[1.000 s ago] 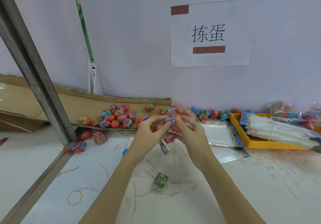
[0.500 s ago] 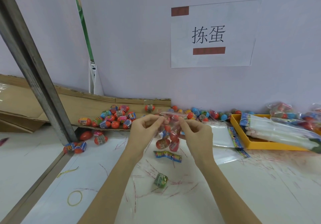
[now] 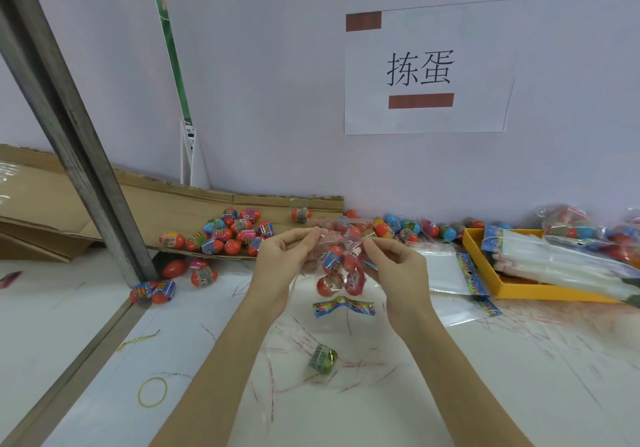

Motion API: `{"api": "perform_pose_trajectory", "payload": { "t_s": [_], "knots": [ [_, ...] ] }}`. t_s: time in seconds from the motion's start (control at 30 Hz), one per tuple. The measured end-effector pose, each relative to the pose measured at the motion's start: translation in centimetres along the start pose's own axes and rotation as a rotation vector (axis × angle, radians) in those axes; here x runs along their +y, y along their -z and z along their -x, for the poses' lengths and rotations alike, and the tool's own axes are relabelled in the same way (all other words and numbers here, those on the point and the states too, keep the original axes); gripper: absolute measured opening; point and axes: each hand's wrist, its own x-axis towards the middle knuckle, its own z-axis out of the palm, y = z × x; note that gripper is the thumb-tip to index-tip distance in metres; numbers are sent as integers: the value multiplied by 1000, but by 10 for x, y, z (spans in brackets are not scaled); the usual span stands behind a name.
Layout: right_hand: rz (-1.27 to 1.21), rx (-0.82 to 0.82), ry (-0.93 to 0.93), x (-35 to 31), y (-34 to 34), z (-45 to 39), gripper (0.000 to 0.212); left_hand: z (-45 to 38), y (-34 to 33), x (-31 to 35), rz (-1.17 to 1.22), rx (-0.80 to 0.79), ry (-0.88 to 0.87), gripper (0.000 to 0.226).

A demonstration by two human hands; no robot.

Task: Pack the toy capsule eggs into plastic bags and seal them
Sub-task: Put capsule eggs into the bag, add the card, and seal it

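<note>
A clear plastic bag [image 3: 341, 266] with several red capsule eggs inside hangs above the table between my hands. My left hand [image 3: 282, 259] pinches the bag's top edge on the left and my right hand [image 3: 394, 263] pinches it on the right. The bag's printed header strip [image 3: 344, 308] dangles at the bottom. A heap of loose capsule eggs [image 3: 230, 233] lies on the cardboard sheet [image 3: 166, 204] to the left, and one green capsule egg [image 3: 322, 359] lies on the table near me.
An orange tray [image 3: 509, 287] of empty bags stands at the right, with filled bags [image 3: 568, 223] behind it. Flat empty bags [image 3: 446, 268] lie beside the tray. More eggs [image 3: 415, 228] line the wall. A metal post [image 3: 69, 134] slants at left; a yellow rubber band [image 3: 152, 392] lies near.
Both hands have lifted the bag and drawn its top edge out straight, so the eggs have dropped to the lower part and the header strip now hangs below.
</note>
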Motion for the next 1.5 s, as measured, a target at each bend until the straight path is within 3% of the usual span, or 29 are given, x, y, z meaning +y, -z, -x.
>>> {"api": "perform_pose_trajectory", "payload": {
  "t_s": [0.23, 0.63, 0.73, 0.83, 0.93, 1.1, 1.27, 1.5],
  "knots": [
    [119, -27, 27, -3, -3, 3, 13, 1, -1, 0, 9, -22, 15, 17],
    [227, 81, 160, 1, 1, 0, 4, 2, -2, 0, -46, -101, -57, 19],
    [480, 163, 456, 0, 0, 5, 20, 2, -3, -3, -111, -126, -92, 20],
    [734, 129, 831, 0, -4, 10, 16, 3, -6, -7, -183, -129, -153, 18],
    [831, 55, 951, 3, -11, 14, 13, 2, -6, -8, -317, -158, -265, 18],
    [866, 36, 971, 4, -6, 11, 17, 6, -10, -11, -529, -213, -450, 28],
    [886, 41, 962, 3, -3, 8, 12, 6, -7, -15, -688, -199, -588, 17],
    [876, 16, 983, 1, -3, 7, 12, 6, -5, -12, -802, -165, -708, 19]
  ]
}}
